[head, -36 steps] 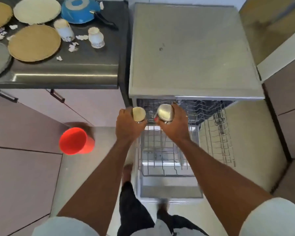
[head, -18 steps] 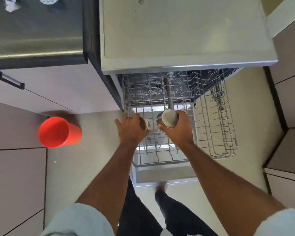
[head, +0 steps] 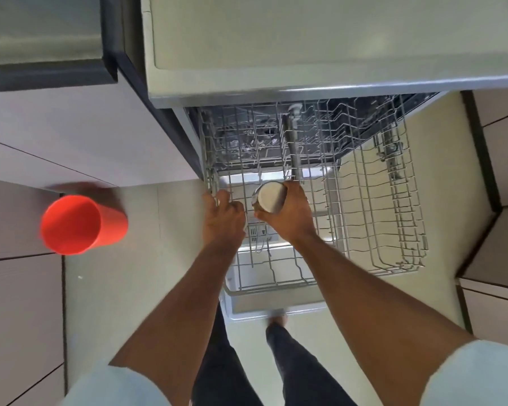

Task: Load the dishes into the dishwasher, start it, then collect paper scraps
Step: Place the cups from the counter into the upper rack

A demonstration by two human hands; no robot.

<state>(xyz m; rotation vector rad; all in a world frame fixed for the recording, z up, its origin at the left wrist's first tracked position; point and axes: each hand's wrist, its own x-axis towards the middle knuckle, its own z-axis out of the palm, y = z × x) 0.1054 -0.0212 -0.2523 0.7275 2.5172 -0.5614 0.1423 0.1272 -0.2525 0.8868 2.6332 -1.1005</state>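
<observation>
Fingers of the right hand (head: 288, 218) curl round a pale cup (head: 269, 201), held on its side with its mouth toward the camera, just above the wires of the pulled-out upper rack (head: 393, 230). The left hand (head: 223, 218) is just beside it, lower and to the left, knuckles up and fingers bent down among the wires at the rack's near-left corner; whether it has anything in its grip cannot be told, since the palm side is hidden (the fingers may simply be on the rack's rim).

The step in hand is loading, the first part of the task: the cup is over the rack but not yet set down, and the rack otherwise looks bare of dishes. The next move likely calls for turning the cup mouth-down and lowering it between the tines so it sits steady, without catching its lip on a wire.

Beyond the rack, the dishwasher (head: 335, 54) stands open under its flat top. To the left an orange bin (head: 79, 224) stands on the floor (head: 115, 288), well apart from both hands, against the cabinet fronts.
</observation>
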